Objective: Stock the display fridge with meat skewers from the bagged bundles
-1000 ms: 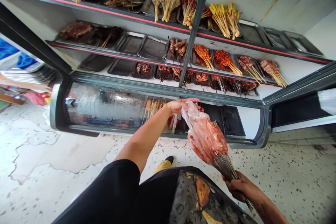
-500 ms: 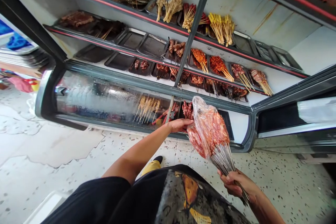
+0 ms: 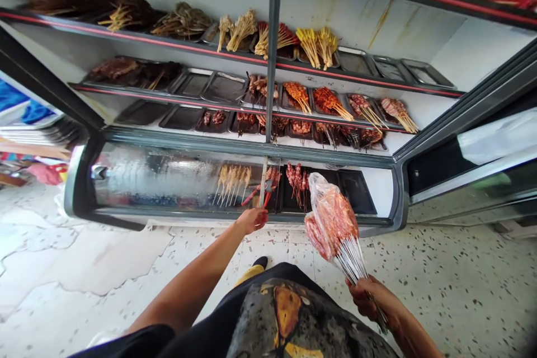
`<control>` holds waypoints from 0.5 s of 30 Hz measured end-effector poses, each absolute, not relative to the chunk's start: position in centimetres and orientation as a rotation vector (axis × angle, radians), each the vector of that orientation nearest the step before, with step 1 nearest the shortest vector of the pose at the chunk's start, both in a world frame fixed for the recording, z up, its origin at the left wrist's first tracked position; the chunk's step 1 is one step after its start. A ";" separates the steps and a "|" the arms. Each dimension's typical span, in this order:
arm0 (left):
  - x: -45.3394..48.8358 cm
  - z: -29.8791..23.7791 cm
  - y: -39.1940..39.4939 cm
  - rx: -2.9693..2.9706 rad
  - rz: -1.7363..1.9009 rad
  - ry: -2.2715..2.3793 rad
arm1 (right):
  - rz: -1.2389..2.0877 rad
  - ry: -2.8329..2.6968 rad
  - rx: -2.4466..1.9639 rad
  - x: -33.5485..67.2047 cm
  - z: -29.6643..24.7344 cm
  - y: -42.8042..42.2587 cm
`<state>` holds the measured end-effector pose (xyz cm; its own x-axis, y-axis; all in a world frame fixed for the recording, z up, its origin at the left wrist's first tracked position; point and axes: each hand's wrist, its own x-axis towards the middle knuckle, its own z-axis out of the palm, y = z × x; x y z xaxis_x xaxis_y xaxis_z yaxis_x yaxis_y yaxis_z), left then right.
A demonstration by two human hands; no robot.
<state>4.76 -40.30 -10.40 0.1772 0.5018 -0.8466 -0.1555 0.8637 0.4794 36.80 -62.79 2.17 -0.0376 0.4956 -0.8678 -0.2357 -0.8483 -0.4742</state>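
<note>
My right hand (image 3: 370,300) is closed round the metal stems of a bundle of raw meat skewers (image 3: 333,225). The meat end is wrapped in a clear plastic bag and points up toward the display fridge. My left hand (image 3: 252,218) reaches forward. Its fingers are curled at the lower end of the sliding glass door's edge (image 3: 263,185), on the fridge's bottom tier. Behind that fogged glass door (image 3: 168,176) lie pale skewers (image 3: 232,180), with red meat skewers (image 3: 297,178) in the open part to its right.
The fridge shelves carry many metal trays: filled ones such as the orange skewers (image 3: 329,100) and yellow skewers (image 3: 316,42), and bare ones (image 3: 222,88). A dark upright post (image 3: 273,56) crosses the front. A swung-open door (image 3: 474,145) stands at the right. The floor is speckled (image 3: 461,285).
My left hand let go of the bag's top and moved left and down to the glass door's edge. The skewer bundle dropped a little lower. My view backed off and tilted up.
</note>
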 end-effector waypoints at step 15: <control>1.9 -11.3 -48.5 0.118 0.554 1.532 | 1.876 -0.267 -1.670 42.3 -2.9 -68.5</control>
<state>1.90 -48.46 -11.34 -0.0569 0.4109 -0.9099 -0.2663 0.8721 0.4104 42.26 -68.46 -2.89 -0.0221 0.5561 -0.8308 -0.3018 -0.7960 -0.5247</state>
